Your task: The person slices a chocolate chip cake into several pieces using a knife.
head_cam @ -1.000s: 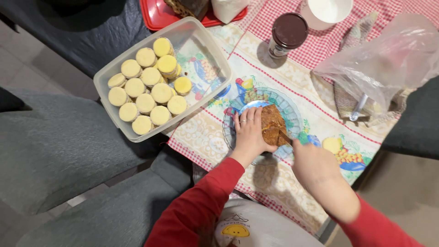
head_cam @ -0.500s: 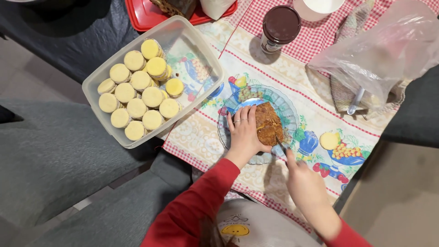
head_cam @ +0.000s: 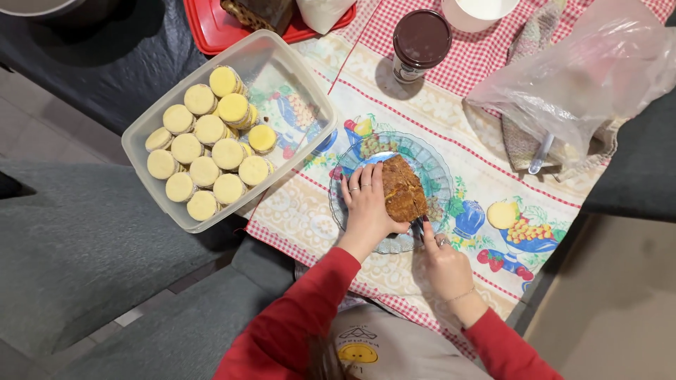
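Note:
A brown piece of cake (head_cam: 403, 188) lies on a clear glass plate (head_cam: 435, 165) on a patterned tablecloth. My left hand (head_cam: 364, 204) lies flat on the plate with its fingers against the cake's left side. My right hand (head_cam: 443, 262) grips a knife (head_cam: 420, 226) by its handle at the plate's near edge; the blade meets the cake's lower end and is mostly hidden.
A clear plastic box (head_cam: 310, 84) holding several round yellow-topped cookies (head_cam: 208, 151) sits at the left. A brown-lidded jar (head_cam: 420, 43), a red tray (head_cam: 211, 24), a white bowl (head_cam: 479, 10) and a plastic bag (head_cam: 577, 77) over a cloth stand further back. Grey cushions (head_cam: 77, 239) lie left.
My right hand has pulled back toward me with the knife, from over the cake to the plate's near edge. The left hand stays against the cake. The camera view shifted slightly.

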